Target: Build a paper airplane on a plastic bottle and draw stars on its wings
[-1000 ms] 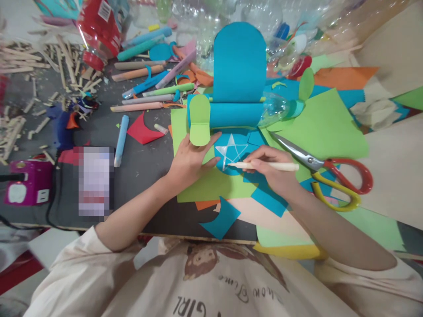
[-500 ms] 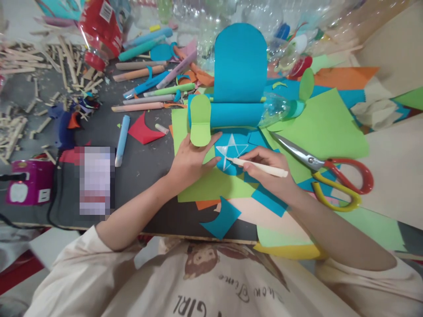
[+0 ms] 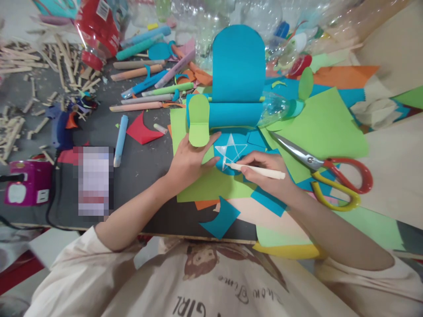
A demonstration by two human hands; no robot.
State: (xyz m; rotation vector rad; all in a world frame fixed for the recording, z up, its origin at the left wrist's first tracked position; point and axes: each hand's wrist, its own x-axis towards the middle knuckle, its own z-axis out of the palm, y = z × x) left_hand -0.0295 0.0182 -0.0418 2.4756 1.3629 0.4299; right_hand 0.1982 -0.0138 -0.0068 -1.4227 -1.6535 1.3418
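Observation:
My right hand pinches a cream-coloured marker, its tip on the lower left point of a white star drawn on a blue paper disc. My left hand lies flat with fingers spread, pressing the blue disc and the light green sheet under it. Just beyond both hands stands a craft model: a blue paper roll with an upright blue arch, a light green flap and a clear plastic bottle.
Red-and-yellow scissors lie open to the right on green paper. Several coloured markers, a red paper scrap and wooden sticks litter the dark mat at left. A purple device sits at the left edge; a blue paper offcut lies near me.
The marker tip went up along the star's left side, then came back down to its lower left point. My left hand stayed put.

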